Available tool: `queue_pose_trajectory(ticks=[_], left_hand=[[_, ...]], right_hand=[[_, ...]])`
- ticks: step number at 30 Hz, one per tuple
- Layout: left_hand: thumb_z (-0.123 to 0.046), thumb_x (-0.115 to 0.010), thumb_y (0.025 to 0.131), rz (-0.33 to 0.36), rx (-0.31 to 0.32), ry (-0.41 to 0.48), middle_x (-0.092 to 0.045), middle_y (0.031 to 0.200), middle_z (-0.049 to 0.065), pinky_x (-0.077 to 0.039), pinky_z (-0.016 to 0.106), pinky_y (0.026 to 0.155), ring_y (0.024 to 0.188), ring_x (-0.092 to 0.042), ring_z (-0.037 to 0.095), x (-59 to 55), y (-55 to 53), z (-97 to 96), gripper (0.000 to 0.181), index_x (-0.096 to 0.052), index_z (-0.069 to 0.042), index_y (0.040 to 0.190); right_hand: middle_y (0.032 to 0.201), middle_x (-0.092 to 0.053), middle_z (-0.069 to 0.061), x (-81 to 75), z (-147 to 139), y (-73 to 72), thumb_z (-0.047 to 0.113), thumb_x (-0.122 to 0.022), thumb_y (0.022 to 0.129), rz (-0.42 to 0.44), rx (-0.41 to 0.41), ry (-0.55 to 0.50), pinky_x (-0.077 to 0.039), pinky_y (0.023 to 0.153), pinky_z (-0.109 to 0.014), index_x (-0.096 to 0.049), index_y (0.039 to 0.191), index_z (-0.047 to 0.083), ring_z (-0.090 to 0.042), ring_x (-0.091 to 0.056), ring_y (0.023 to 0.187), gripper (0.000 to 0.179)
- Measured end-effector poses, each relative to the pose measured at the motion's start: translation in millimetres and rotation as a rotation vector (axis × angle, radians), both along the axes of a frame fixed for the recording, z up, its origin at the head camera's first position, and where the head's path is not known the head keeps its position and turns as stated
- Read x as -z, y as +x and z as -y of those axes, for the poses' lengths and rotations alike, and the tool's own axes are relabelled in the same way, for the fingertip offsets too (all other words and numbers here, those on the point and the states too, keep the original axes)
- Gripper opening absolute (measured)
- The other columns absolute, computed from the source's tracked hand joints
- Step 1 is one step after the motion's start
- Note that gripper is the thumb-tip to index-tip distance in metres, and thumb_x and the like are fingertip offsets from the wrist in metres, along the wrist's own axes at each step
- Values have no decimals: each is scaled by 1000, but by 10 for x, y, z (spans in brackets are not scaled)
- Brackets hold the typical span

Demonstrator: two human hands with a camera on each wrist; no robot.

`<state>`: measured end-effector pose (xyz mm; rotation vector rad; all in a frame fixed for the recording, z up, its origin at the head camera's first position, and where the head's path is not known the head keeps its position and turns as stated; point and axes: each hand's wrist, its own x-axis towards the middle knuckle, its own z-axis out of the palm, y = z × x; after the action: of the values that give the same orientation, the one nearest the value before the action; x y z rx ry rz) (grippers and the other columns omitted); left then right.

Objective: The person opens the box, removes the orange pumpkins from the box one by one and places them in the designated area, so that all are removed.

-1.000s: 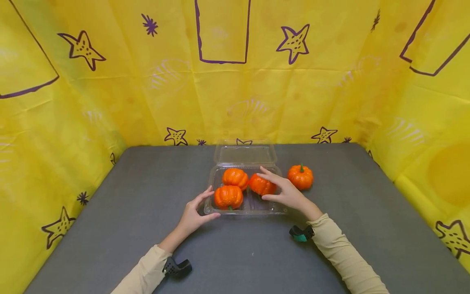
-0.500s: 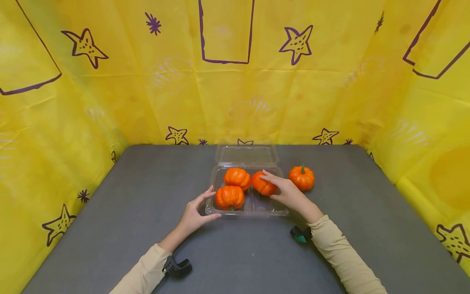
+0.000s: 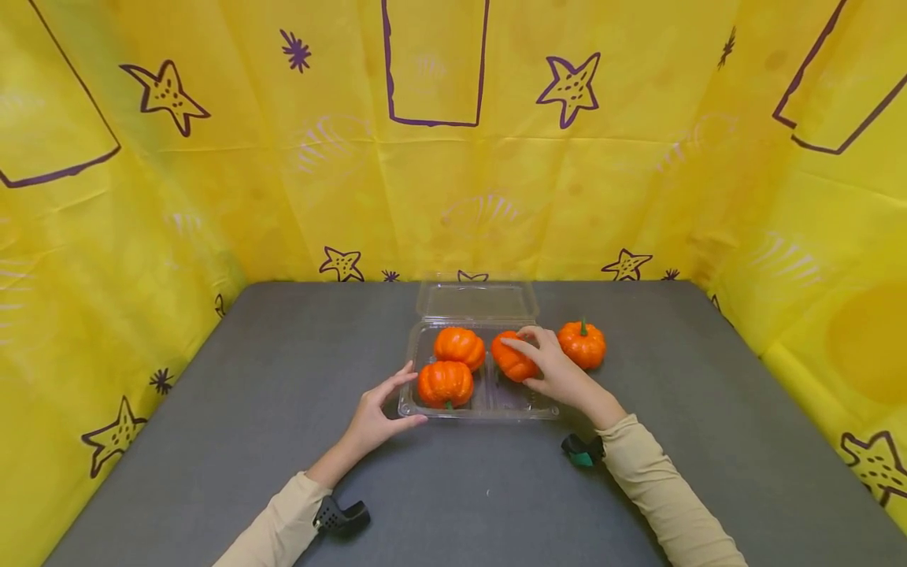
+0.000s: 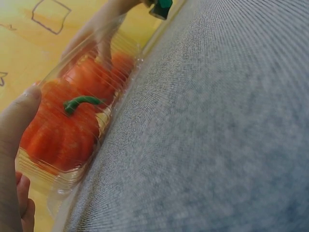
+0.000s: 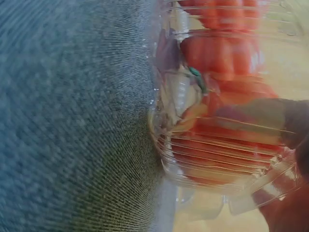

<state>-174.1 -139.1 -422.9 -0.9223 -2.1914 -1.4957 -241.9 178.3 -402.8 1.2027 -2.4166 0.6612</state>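
A clear plastic clamshell container (image 3: 489, 413) stands on the table with its lid (image 3: 476, 301) folded back. My left hand (image 3: 372, 417) spans its front-left corner, thumb along the front and fingers at the side. In the left half sit two small orange pumpkins, one in front (image 3: 446, 383) with a green stem, one behind (image 3: 459, 348). My right hand (image 3: 561, 376) holds a third pumpkin (image 3: 512, 360) in the right half, with fingers and thumb around its right side. Through the plastic in the right wrist view, a finger (image 5: 256, 113) overlaps the orange skin.
Another orange pumpkin (image 3: 583, 346), stem up, stands on the grey table (image 3: 489, 504) just right of the container, close behind my right hand. A yellow cloth (image 3: 453, 197) with drawn starfish encloses the back and sides.
My right hand has shifted the third pumpkin slightly right, apart from the two on the left, and its fingers have moved to that pumpkin's right side. The left hand stays in place.
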Motion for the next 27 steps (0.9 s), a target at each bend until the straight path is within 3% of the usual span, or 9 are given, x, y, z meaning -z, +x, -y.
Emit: queue_pose_trajectory(ticks=[7, 11, 16, 22, 27], left_hand=[[7, -79, 60, 18, -3, -6, -42, 124, 32, -36, 26, 92, 113, -41, 43, 5, 7, -1, 59, -52, 12, 112], [7, -79, 60, 8, -9, -10, -43, 123, 32, -36, 28, 92, 113, -42, 43, 15, 13, -3, 58, -53, 12, 112], [6, -78, 60, -8, -12, -7, -43, 124, 31, -37, 34, 91, 113, -42, 42, 17, 6, -1, 59, -53, 11, 113], [5, -78, 61, -1, -26, -12, -43, 124, 31, -37, 35, 91, 112, -42, 43, 12, 5, 3, 59, -52, 12, 113], [5, -78, 62, -3, -32, -12, -43, 124, 31, -37, 36, 91, 112, -42, 44, 10, 13, 1, 59, -51, 12, 114]], right_hand=[[124, -39, -19, -6, -3, 13, -7, -79, 56, 54, -3, -115, -41, 85, -45, -42, 110, -1, -35, -39, 111, 66], [119, -41, -23, -13, -8, 16, -3, -81, 55, 96, 17, -127, -42, 83, -47, -38, 120, -7, -36, -45, 105, 78], [119, -39, -18, -68, -55, 26, 6, -84, 58, 148, 55, -151, -43, 82, -47, -43, 129, -2, -32, -45, 103, 83], [113, -44, -12, -206, -153, 41, 11, -83, 60, 344, 16, -297, -41, 88, -44, -48, 124, -1, -28, -46, 106, 75], [111, -50, -21, -410, -201, 145, -1, -81, 58, 436, -6, -385, -44, 83, -44, -49, 120, -11, -37, -50, 102, 70]])
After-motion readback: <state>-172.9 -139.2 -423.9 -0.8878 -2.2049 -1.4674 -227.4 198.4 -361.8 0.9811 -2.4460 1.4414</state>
